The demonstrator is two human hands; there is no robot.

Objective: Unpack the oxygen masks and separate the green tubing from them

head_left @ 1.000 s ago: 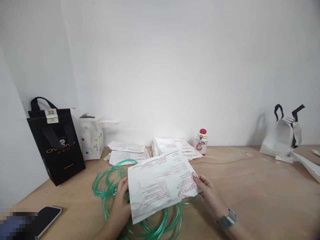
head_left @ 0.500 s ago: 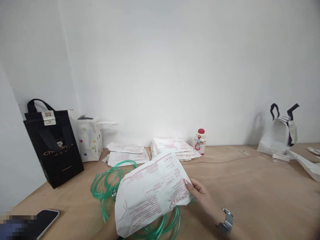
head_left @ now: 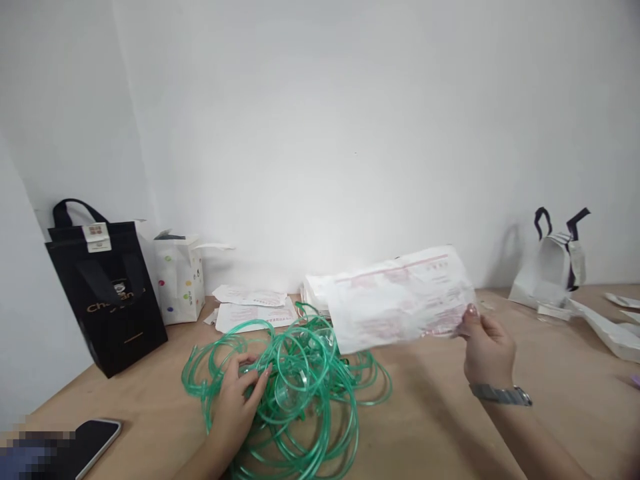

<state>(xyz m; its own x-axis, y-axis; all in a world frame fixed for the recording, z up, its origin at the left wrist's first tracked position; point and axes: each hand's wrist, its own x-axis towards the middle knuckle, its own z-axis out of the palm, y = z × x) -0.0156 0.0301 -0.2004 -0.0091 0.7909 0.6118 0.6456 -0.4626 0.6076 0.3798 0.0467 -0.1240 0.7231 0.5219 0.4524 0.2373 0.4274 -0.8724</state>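
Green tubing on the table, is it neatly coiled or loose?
Loose: the green tubing lies in a heap of crossing loops on the wooden table, the left hand among them.

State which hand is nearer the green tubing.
Left. The left hand rests among the loops of the green plastic tubing, touching it; the right hand is raised off to the right, apart from it, gripping a white printed paper packet.
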